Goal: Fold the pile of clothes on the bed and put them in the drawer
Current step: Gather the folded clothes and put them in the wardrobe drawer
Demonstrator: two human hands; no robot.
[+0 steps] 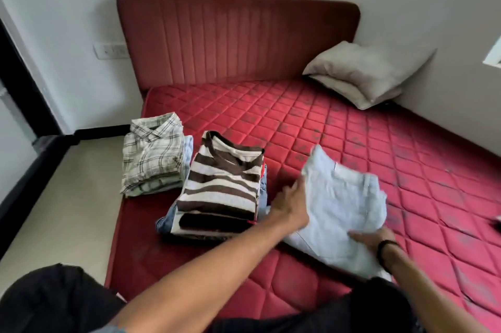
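A pale blue garment [339, 197], partly folded, lies on the red quilted mattress [325, 121] in front of me. My left hand [290, 205] rests against its left edge, fingers stretched along the cloth. My right hand [371, 237], with a dark band on the wrist, grips the garment's near edge. To the left stands a stack of folded clothes topped by a brown-and-white striped top [222, 186]. Further left sits a second stack topped by a green-and-white checked shirt [153, 153].
A grey pillow [366, 72] leans in the far right corner by the red padded headboard [238, 39]. Beige floor [67, 210] runs along the bed's left side, with a dark door frame [24, 80] at far left. A wall bounds the right.
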